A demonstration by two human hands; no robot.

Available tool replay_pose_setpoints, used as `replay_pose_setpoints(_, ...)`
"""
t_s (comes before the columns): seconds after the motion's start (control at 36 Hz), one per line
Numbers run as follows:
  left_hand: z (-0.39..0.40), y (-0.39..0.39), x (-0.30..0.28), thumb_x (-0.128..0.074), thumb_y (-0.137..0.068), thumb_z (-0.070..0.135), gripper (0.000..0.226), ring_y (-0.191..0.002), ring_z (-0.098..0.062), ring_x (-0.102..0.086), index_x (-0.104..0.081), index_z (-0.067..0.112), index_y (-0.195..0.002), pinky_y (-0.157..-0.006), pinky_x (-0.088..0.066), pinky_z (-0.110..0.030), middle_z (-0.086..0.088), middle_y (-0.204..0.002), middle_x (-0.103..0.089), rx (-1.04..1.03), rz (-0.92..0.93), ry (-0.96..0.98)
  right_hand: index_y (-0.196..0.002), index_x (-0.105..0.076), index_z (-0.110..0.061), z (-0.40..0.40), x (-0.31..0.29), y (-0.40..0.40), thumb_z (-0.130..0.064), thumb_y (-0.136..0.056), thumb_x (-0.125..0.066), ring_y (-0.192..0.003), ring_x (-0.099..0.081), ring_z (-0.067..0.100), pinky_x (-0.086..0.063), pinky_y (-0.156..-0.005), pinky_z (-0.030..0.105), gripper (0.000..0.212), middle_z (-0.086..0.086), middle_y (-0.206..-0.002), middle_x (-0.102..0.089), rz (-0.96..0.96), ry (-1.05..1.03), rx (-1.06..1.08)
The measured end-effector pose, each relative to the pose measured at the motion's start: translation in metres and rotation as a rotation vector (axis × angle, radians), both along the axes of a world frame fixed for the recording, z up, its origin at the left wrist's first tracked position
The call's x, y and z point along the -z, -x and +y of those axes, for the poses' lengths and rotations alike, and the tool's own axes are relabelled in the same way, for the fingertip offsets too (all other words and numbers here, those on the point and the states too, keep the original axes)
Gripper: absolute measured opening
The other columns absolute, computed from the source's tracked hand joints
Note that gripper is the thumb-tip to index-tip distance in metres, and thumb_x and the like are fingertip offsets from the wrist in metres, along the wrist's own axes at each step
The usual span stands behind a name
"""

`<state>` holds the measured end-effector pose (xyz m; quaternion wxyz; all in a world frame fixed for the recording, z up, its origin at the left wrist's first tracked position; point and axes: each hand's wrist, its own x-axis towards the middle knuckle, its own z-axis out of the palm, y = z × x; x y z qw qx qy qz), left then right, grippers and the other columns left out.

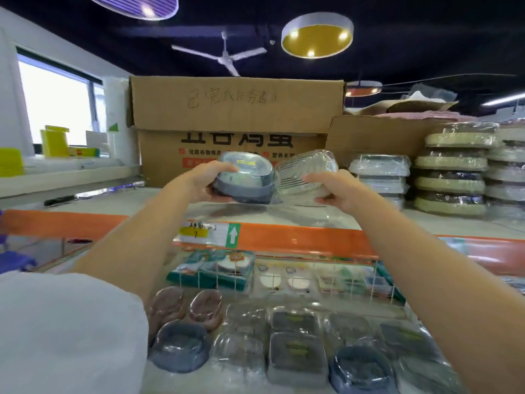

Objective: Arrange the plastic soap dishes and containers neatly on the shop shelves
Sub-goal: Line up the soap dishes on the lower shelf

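My left hand (206,182) grips a grey-blue oval soap dish (246,177) wrapped in clear plastic, held just above the top shelf (159,203). My right hand (333,190) grips a pale, ribbed soap dish (304,172), also in plastic, tilted and touching the grey one's right side. Both dishes hover in front of a big cardboard box (235,115). On the lower shelf (199,376) lie several wrapped dishes: brown ovals (206,308), a grey-blue oval (180,348), clear ones (240,348) and dark rectangular ones (297,352).
Stacks of wrapped green-rimmed round dishes (451,172) and pale rectangular containers (379,177) stand at the right of the top shelf. An orange shelf edge (298,238) with a price label (196,233) runs across. A wire divider (284,277) fronts packaged goods below.
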<state>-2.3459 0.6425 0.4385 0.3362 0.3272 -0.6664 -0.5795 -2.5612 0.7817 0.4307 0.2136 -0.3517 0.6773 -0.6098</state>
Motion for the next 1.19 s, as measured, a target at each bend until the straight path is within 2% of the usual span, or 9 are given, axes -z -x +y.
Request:
replay_pose_setpoints(0.06, 0.007, -0.005, 0.001, -0.066, -0.086, 0.023, 0.044, -0.092, -0.022, -0.058, -0.048, 0.013, -0.125, -0.05, -0.056, -0.027, -0.009, -0.112, -0.053, -0.022, 0.036, 0.01, -0.139, -0.038, -0.006, 0.001, -0.001, -0.005, -0.027, -0.073, -0.082, -0.077, -0.052, 0.014, -0.057, -0.061, 0.025, 0.082, 0.006, -0.101, -0.047, 0.008, 0.026, 0.009)
replay_pose_setpoints(0.19, 0.018, -0.03, 0.007, -0.065, -0.087, 0.025, 0.034, -0.085, -0.019, -0.058, -0.054, 0.015, -0.117, -0.05, -0.055, -0.024, -0.007, -0.102, -0.055, -0.072, 0.114, 0.053, -0.141, -0.033, -0.006, 0.002, 0.004, -0.023, -0.029, -0.076, -0.08, -0.079, -0.053, 0.013, -0.057, -0.076, 0.027, 0.083, 0.004, -0.101, -0.046, -0.021, 0.098, 0.007)
replay_pose_setpoints(0.36, 0.029, -0.063, 0.008, -0.062, -0.086, 0.031, 0.033, -0.085, -0.015, -0.055, -0.053, 0.016, -0.114, -0.056, -0.053, -0.025, -0.002, -0.098, -0.056, -0.104, 0.15, 0.058, -0.139, -0.04, -0.004, 0.015, 0.004, -0.056, -0.031, -0.073, -0.08, -0.077, -0.054, 0.014, -0.051, -0.058, 0.022, 0.081, 0.006, -0.099, -0.049, -0.028, 0.122, -0.033)
replay_pose_setpoints(0.53, 0.031, -0.101, 0.013, -0.062, -0.085, 0.033, 0.039, -0.092, -0.016, -0.055, -0.053, 0.016, -0.12, -0.062, -0.049, -0.026, -0.005, -0.107, -0.058, -0.081, 0.217, 0.017, -0.137, -0.043, -0.003, 0.022, 0.004, -0.089, -0.032, -0.072, -0.079, -0.066, -0.051, 0.012, -0.052, -0.071, 0.028, 0.079, 0.003, -0.079, -0.05, -0.027, 0.16, -0.074)
replay_pose_setpoints(0.67, 0.037, -0.135, 0.025, -0.061, -0.087, 0.034, 0.035, -0.083, -0.014, -0.055, -0.054, 0.015, -0.116, -0.051, -0.048, -0.021, -0.003, -0.095, -0.06, -0.088, 0.236, -0.002, -0.136, -0.04, -0.003, 0.03, 0.014, -0.127, -0.031, -0.076, -0.077, -0.076, -0.054, 0.013, -0.056, -0.076, 0.028, 0.077, 0.005, -0.091, -0.051, -0.054, 0.167, -0.074)
replay_pose_setpoints(0.75, 0.044, -0.159, 0.03, -0.061, -0.086, 0.035, 0.042, -0.087, -0.016, -0.058, -0.054, 0.014, -0.122, -0.05, -0.049, -0.02, -0.007, -0.104, -0.063, -0.086, 0.243, -0.007, -0.136, -0.041, -0.002, 0.033, 0.018, -0.149, -0.031, -0.075, -0.079, -0.076, -0.056, 0.013, -0.056, -0.079, 0.029, 0.078, 0.005, -0.091, -0.053, -0.065, 0.162, -0.085)
replay_pose_setpoints(0.83, 0.05, -0.183, 0.033, -0.066, -0.08, 0.037, 0.052, -0.11, -0.024, -0.059, -0.054, 0.015, -0.125, -0.07, -0.053, -0.028, -0.012, -0.124, -0.061, -0.074, 0.245, -0.009, -0.136, -0.04, -0.002, 0.042, 0.021, -0.173, -0.032, -0.073, -0.08, -0.081, -0.059, 0.016, -0.055, -0.074, 0.029, 0.08, 0.007, -0.097, -0.057, -0.061, 0.152, -0.084)
replay_pose_setpoints(1.0, 0.058, -0.214, 0.044, -0.064, -0.083, 0.037, 0.047, -0.099, -0.02, -0.061, -0.053, 0.014, -0.123, -0.068, -0.053, -0.026, -0.01, -0.118, -0.063, -0.062, 0.166, 0.015, -0.104, -0.056, -0.002, 0.066, 0.036, -0.214, -0.021, -0.084, -0.07, -0.066, -0.054, 0.011, -0.05, -0.07, 0.025, 0.031, 0.002, -0.077, -0.056, -0.028, 0.12, -0.1)
replay_pose_setpoints(1.19, 0.07, -0.24, 0.075, -0.063, -0.088, 0.029, 0.02, -0.081, -0.016, -0.056, -0.054, 0.017, -0.101, -0.071, -0.05, -0.029, -0.003, -0.091, -0.059, -0.127, 0.129, -0.013, -0.092, -0.057, -0.003, 0.086, 0.065, -0.248, -0.019, -0.086, -0.069, -0.064, -0.052, 0.011, -0.048, -0.066, 0.024, 0.021, 0.001, -0.074, -0.053, -0.01, 0.041, -0.102)
